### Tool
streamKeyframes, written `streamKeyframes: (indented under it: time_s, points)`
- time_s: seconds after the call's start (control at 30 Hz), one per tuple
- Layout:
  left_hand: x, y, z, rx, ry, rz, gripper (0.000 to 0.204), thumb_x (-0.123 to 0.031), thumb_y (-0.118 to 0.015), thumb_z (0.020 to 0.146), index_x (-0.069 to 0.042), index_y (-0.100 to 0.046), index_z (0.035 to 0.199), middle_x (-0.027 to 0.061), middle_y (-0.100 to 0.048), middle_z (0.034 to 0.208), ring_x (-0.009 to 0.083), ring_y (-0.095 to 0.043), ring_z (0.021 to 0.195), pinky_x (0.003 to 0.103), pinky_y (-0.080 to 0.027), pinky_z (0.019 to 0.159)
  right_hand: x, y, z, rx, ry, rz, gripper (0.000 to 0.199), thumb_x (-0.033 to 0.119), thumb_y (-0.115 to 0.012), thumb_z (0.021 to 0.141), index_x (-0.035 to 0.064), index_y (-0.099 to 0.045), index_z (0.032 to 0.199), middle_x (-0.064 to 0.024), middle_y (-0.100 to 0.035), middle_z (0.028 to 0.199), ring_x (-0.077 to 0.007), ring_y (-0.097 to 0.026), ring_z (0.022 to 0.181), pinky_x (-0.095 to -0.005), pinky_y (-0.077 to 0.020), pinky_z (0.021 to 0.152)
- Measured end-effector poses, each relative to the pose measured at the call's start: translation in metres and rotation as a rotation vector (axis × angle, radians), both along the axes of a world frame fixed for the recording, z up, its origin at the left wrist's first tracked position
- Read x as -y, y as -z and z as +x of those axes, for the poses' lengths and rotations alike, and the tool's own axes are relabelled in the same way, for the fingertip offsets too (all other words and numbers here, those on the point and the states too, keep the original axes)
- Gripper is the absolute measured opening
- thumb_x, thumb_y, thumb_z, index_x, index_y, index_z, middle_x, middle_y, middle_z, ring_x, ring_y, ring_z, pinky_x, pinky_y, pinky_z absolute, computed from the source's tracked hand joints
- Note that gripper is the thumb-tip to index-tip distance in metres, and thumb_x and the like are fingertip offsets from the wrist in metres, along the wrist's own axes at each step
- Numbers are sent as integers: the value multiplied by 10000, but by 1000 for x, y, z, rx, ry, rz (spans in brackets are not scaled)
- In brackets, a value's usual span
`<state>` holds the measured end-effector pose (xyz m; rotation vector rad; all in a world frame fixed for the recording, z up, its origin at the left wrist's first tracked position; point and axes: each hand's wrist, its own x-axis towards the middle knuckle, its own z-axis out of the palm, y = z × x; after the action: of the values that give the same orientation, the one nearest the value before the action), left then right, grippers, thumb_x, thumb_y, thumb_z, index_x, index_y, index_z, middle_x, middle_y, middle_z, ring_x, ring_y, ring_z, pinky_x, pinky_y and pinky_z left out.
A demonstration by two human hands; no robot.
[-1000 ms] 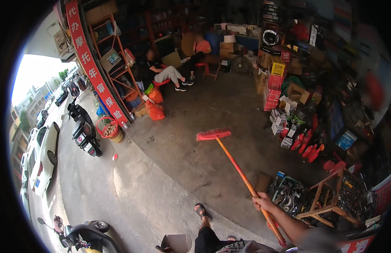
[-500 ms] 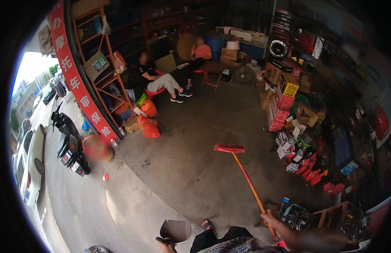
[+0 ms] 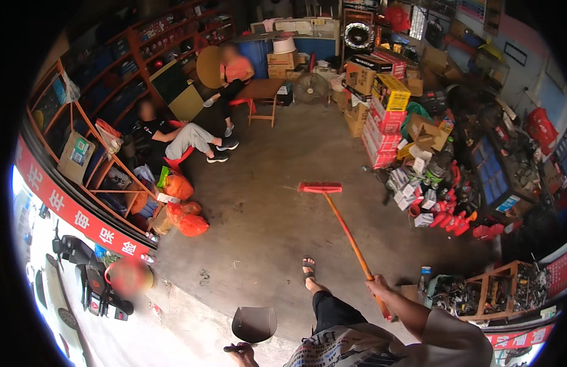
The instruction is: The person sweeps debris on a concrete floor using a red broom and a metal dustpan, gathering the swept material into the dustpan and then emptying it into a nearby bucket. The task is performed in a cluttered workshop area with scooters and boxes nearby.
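My right hand (image 3: 376, 285) is wrapped round the orange pole of a broom (image 3: 346, 232), near its upper end. The broom's wide red head (image 3: 320, 188) lies on the floor out ahead, with some pale bits at its left end. Low in the picture, my left hand (image 3: 242, 353) grips the dark handle of a grey-brown dustpan (image 3: 254, 325). Its pan points forward and looks held off the ground; I see nothing inside it. One sandalled foot (image 3: 308, 267) of mine is on the floor between the broom and the dustpan.
Two people sit at back left near a brown folding table (image 3: 259, 92). Orange bags (image 3: 187, 219) lie beside the shelf frame. Stacked boxes (image 3: 381, 134) and red bottles (image 3: 452, 221) line the right side. A wooden rack of parts (image 3: 494, 290) stands near right; a scooter (image 3: 91, 278) is outside.
My view has swung toward the shop's inside, and one foot has stepped forward. Both hands keep their hold on the broom and dustpan.
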<state>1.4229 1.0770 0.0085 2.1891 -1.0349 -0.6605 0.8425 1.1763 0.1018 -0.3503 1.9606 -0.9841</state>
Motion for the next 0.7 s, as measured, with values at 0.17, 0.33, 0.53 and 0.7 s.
streamKeyframes:
  time_s: [0.17,0.33,0.53,0.7]
  points:
    - [84,-17,-20,903,432,-60,231,-243,-485,769,-27,-404,759,57,-429,577,213,-439,505,322,-394,457,217,5,-66,79,38,7,335,302,-486,869,53,-440,650,-37,-429,479,-136,-404,334,-300,-338,294]
    - [181,-57,-76,584,474,-47,215,-238,-489,784,-42,-401,789,48,-438,600,187,-448,532,287,-402,475,424,52,-166,65,67,-57,493,467,-414,887,53,-430,619,-48,-403,424,-165,-396,300,-313,-311,272]
    - [244,-94,-84,-6,265,24,198,-235,-497,806,-63,-400,812,38,-448,623,158,-457,564,251,-412,503,609,50,-200,60,154,60,366,304,-386,906,26,-432,673,-83,-444,502,-178,-408,342,-325,-327,289]
    - [329,-110,-119,-1249,-491,-99,192,-245,-522,837,-97,-416,775,38,-453,632,137,-453,594,243,-429,550,598,81,-214,120,67,255,304,209,-379,882,12,-448,661,-93,-434,468,-196,-413,325,-346,-313,280]
